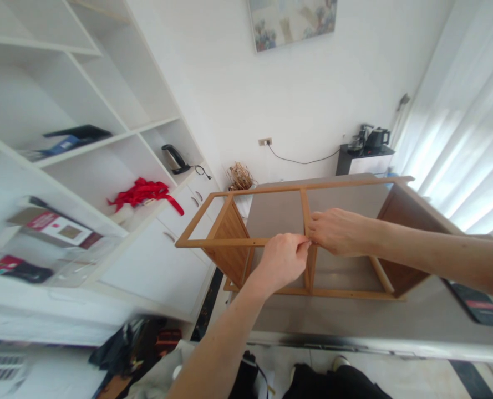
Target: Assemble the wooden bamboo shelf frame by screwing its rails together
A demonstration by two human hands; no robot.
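A light-brown wooden rack frame [267, 189] with two slatted panels lies on its side on a grey table [267, 318]. Both of my hands meet where its middle crossbar joins the near upper rail. My left hand [285, 257] is closed, thumb and forefinger pinched at the joint; anything small between them is hidden. Curled round the end of the crossbar beside it, my right hand [333, 228] touches the left fingertips. One slatted panel [232, 244] stands at the left part of the frame, another [410, 238] at the right.
A dark flat object [481, 305] lies at the table's right. White shelving [125, 136] on the left holds a metal kettle [174, 159], red cloth [144, 192] and boxes. A black kettle [378, 137] stands on a small cabinet by the curtain. Bags [125, 343] rest at lower left.
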